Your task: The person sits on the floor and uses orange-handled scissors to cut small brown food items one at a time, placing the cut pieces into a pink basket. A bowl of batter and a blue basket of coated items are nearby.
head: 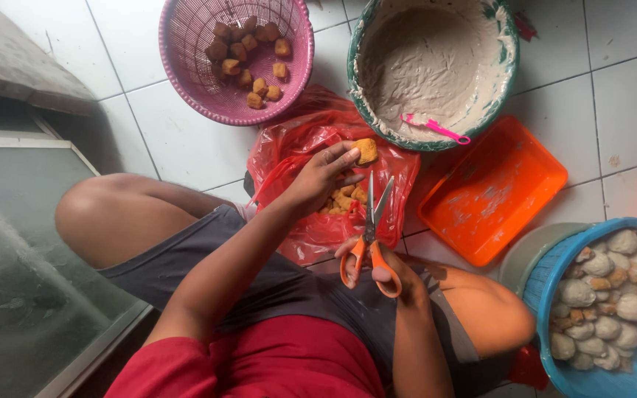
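Nearest me in the head view, my right hand (385, 269) grips the orange-handled scissors (369, 236), blades parted and pointing up, while my left hand (318, 177) pinches one fried tofu puff (366, 150) at its fingertips above the red plastic bag (318, 184) of more puffs on the tiled floor. I judge the puff light, spongy and easily crushed, best held gently by its edges. Farther off sit a pink basket (186, 66), batter-smeared bowl (355, 66), orange tray (495, 191) and blue basket (547, 295).

Your one head camera looks steeply down — close over your lap and the tiled floor (186, 147) — facing forward.
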